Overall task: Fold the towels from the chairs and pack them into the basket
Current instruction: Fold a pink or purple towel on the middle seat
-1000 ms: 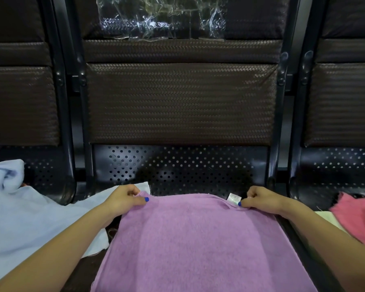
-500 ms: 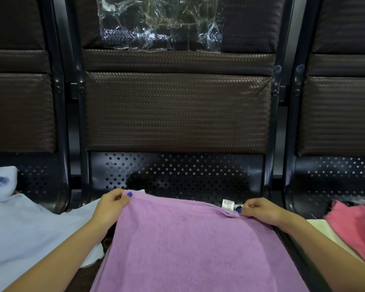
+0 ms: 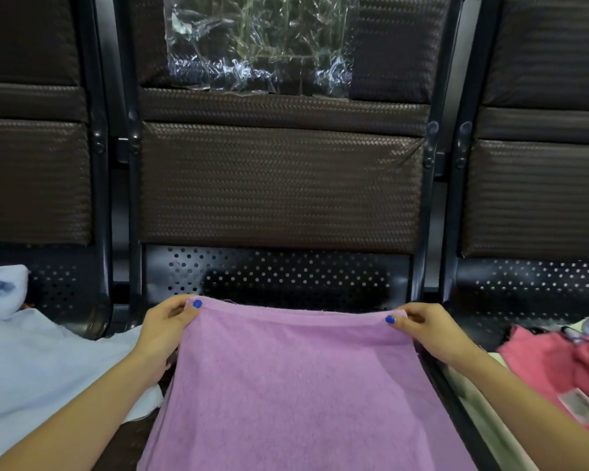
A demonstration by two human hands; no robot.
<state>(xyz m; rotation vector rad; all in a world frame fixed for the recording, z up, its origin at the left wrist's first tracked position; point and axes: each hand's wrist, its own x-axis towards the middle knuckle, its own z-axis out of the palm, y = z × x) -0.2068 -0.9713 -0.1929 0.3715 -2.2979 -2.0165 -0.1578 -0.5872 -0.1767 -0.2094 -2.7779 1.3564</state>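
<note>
I have my left hand (image 3: 165, 329) and right hand (image 3: 429, 331) each pinching a far corner of the purple terry towel (image 3: 296, 385); its long axis runs twelve to six.

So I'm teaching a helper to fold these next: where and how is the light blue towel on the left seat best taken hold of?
Take the light blue towel by its flat near part, coming from above on its right edge, beside the left hand. That part lies spread on the seat, while the far end is bunched into a lump. Its corners are out of view.
</note>
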